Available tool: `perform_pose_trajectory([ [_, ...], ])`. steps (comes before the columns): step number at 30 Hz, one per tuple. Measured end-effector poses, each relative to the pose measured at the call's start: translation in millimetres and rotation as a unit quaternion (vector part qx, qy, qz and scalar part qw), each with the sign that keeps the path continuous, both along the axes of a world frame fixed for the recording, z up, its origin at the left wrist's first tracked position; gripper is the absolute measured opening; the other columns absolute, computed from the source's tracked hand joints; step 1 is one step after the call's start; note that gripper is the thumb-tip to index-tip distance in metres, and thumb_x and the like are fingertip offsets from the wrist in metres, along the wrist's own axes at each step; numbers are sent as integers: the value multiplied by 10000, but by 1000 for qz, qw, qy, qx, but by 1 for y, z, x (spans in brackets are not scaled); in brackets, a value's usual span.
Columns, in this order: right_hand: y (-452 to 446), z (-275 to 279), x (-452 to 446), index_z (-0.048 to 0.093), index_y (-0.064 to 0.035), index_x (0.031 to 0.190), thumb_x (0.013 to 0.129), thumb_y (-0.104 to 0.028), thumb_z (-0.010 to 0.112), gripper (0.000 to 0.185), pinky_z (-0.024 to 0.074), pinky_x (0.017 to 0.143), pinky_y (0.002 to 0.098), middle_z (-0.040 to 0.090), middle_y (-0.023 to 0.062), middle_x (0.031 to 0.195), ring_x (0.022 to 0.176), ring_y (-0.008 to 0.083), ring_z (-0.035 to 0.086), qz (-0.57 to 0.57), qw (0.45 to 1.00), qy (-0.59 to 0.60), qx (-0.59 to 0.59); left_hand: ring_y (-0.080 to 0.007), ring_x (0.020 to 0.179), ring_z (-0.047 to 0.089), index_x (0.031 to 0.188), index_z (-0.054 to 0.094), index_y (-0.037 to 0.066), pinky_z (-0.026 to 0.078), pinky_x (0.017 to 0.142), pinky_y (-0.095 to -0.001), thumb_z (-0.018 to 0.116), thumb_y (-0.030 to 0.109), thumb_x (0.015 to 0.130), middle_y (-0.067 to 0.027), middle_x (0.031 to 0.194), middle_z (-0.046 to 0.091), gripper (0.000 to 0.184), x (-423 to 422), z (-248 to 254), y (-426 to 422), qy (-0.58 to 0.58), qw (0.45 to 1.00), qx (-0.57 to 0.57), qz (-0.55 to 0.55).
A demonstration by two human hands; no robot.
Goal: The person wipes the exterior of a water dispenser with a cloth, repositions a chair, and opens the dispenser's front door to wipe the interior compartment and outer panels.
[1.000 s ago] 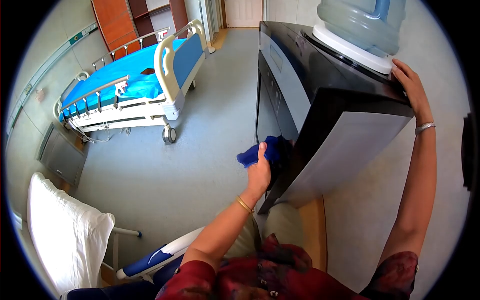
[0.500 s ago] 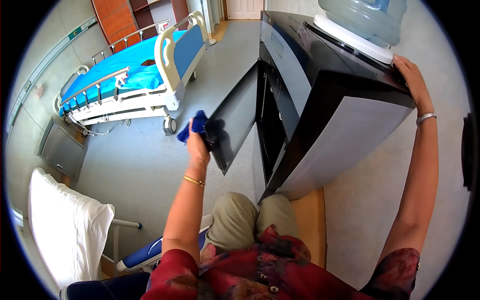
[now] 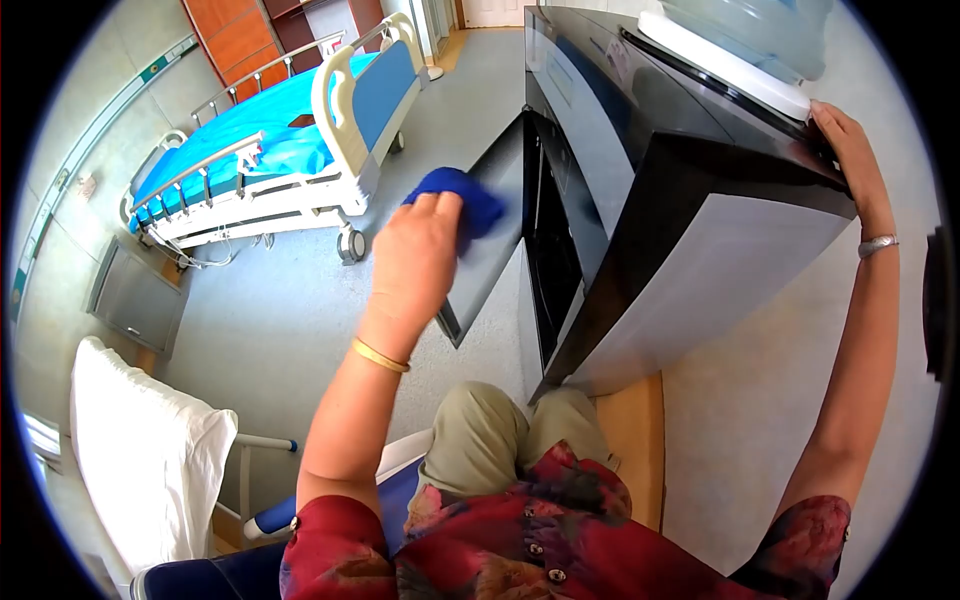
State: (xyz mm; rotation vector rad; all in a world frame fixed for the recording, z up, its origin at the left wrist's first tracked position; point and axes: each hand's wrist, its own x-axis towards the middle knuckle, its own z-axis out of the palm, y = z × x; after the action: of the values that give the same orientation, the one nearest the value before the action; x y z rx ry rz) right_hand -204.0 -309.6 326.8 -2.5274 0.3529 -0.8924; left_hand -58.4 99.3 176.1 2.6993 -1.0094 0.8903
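My left hand is closed on a blue cloth, held over the inner face of the open cabinet door. The door belongs to a black and grey water dispenser, whose lower compartment shows dark inside. At the dispenser's top right edge, my right hand rests with its fingertips beside the white ring under a clear water bottle. Its fingers lie extended and hold nothing.
A bed with blue covering and side rails stands at the upper left. A low metal wall panel is at the left. Nearer are a white-draped chair back and a blue padded rail.
The dispenser door has swung open to the left. My left hand moved left with the cloth, then came up and over to the door's inner face. My right hand stays at the top edge.
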Motion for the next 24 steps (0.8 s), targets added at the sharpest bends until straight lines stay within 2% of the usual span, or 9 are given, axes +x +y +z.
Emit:
perform_pose_trajectory([
  [2, -9, 4, -1, 505, -19, 804, 864, -426, 461, 415, 332, 642, 216, 422, -22, 701, 666, 93, 378, -1, 1000, 18, -19, -334, 663, 609, 1108, 412, 2, 501, 558, -390, 506, -9, 718, -168, 816, 599, 401, 13, 7, 4, 42, 997, 32, 57],
  [5, -9, 2, -4, 553, 9, 904, 881, -389, 476, 406, 375, 683, 203, 448, -15, 739, 693, 87, 412, 20, 999, 26, -20, -346, 709, 608, 874, 588, -4, 499, 632, -412, 528, 40, 703, -176, 741, 616, 187, 45, 16, 12, 79, 982, 145, 91],
  [6, -8, 2, -5, 553, 15, 918, 878, -381, 485, 404, 381, 693, 204, 454, -4, 744, 700, 93, 418, 20, 999, 31, -20, -346, 709, 608, 874, 588, -4, 499, 632, -412, 528, 40, 703, -176, 741, 616, 187, 55, 19, 7, 79, 982, 149, 91],
  [8, -12, 4, -6, 551, 32, 976, 875, -355, 503, 402, 389, 722, 202, 474, 33, 767, 717, 106, 434, 0, 997, 46, -54, -337, 766, 613, 779, 631, 10, 493, 691, -413, 521, 61, 712, -176, 810, 627, 138, 72, 28, -4, 132, 976, 152, 77],
  [12, -16, 1, -6, 551, 30, 1004, 881, -335, 494, 389, 387, 718, 208, 476, 48, 771, 722, 103, 431, 26, 988, 25, -152, -340, 834, 599, 803, 626, 8, 480, 735, -410, 525, 71, 708, -193, 853, 620, 153, 97, 23, -55, 145, 978, 129, 70],
  [17, -12, 5, -5, 544, 24, 1051, 899, -296, 460, 365, 360, 662, 198, 459, 25, 740, 686, 94, 411, 24, 998, 57, -20, -358, 847, 584, 832, 630, 55, 470, 738, -407, 496, 193, 763, -174, 859, 623, 204, 113, 20, -110, 171, 984, 37, 32],
  [20, -9, 5, -5, 543, 25, 1064, 902, -288, 451, 363, 349, 643, 190, 449, 13, 723, 673, 92, 405, 25, 998, 51, -9, -212, 827, 625, 884, 642, 109, 490, 671, -297, 511, 137, 794, -80, 915, 628, 161, 124, 7, -130, 48, 991, 112, 46],
  [21, -8, 5, -5, 543, 25, 1064, 902, -288, 451, 363, 349, 643, 190, 449, 13, 723, 673, 92, 405, 23, 998, 52, -11, -212, 827, 625, 884, 642, 109, 490, 671, -297, 511, 137, 794, -80, 915, 628, 161, 131, -4, -132, 49, 992, 111, 44],
  [24, -10, 4, -5, 548, 22, 1067, 902, -301, 449, 376, 348, 630, 191, 443, 9, 726, 672, 86, 401, 11, 999, 40, -25, -185, 791, 524, 917, 615, 113, 405, 601, -290, 482, 160, 801, -72, 903, 526, 183, 140, -21, -128, -130, 969, 198, 70],
])
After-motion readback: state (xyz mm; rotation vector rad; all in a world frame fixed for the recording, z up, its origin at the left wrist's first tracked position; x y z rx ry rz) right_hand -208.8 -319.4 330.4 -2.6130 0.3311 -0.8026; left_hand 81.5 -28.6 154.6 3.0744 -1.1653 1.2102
